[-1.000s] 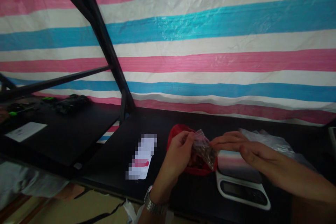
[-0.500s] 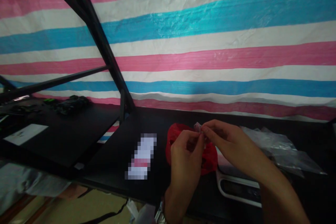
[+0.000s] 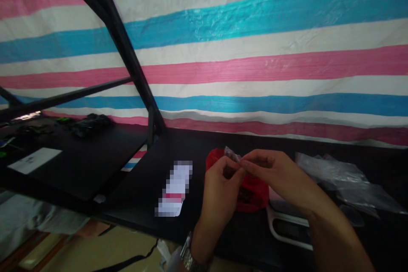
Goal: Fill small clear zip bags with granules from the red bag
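Both hands were raised just above the black bench [image 3: 191, 144], meeting at the fingertips. Left hand [image 3: 221, 187] and right hand [image 3: 274, 174] each pinched the top edge of a small clear plastic pouch [image 3: 232, 154]; only its crumpled upper corner showed above the fingers, the rest hidden behind the left hand. I could not tell what it held.

Key relation: the pouch sat directly between the two hands, its top edge running roughly left to right, one pinch at each end. Neither hand was nearer; both were on it. Wristwatch [image 3: 191, 259] on the left wrist.

Right behind and below the pouch lay a crumpled red plastic bag [image 3: 255, 193] on the bench, touching the white digital kitchen scale [image 3: 287, 231] at its right. Farther right, a loose heap of clear plastic bags [image 3: 338, 178]. A white card [image 3: 175, 187], blurred out, lay to the left of the hands. Striped pink, blue and white tarpaulin [image 3: 255, 51] behind.
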The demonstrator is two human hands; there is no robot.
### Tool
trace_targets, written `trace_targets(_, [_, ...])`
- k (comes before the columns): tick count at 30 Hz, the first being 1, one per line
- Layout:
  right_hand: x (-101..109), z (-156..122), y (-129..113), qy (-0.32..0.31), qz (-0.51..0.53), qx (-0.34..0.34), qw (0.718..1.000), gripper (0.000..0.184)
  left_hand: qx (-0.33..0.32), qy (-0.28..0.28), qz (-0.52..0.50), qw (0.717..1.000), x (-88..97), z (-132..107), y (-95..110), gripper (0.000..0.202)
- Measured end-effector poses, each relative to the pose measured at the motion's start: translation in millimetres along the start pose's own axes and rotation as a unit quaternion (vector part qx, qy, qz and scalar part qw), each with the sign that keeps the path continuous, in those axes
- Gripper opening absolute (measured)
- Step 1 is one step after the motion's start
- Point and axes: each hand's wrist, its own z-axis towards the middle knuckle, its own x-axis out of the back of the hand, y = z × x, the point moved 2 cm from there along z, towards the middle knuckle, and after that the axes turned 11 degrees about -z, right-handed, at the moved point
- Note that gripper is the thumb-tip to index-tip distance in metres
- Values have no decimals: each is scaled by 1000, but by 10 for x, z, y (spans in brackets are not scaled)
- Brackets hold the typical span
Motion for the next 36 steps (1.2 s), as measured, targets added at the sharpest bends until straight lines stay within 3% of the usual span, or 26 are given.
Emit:
trace_targets(6, [44, 0, 105, -16, 59, -31, 998, 34, 40, -100, -66, 992, 33, 48, 23, 34])
trace_targets(10, [60, 6, 116, -20, 79, -21, 996, 32, 55, -134, -112, 983, 32, 31, 13, 36])
trace_targets(14, [53, 2, 143, -32, 82, -17, 996, 34, 89, -137, -174, 971, 17, 5, -19, 39])
trace_targets(20, [12, 18, 155, -31, 40, 3, 999, 39, 128, -84, -255, 955, -22, 44, -70, 35])
trace_targets(23, [-55, 31, 176, 3, -15, 15, 1000, 34, 97, -48, -194, 975, -44, 72, -102, 27])
trace_targets(28, [-218, -52, 252, 112, -164, 39, 979, 18, -54, 0, 1, 999, -102, 73, -65, 15])
trace_targets(32, [-253, -145, 305, 145, -200, 36, 968, 19, -117, -43, 126, 984, -153, 64, 36, 18])
trace_targets(36, [-159, -131, 267, 147, -177, 27, 973, 23, -170, -122, 237, 949, -137, 102, 213, 18])
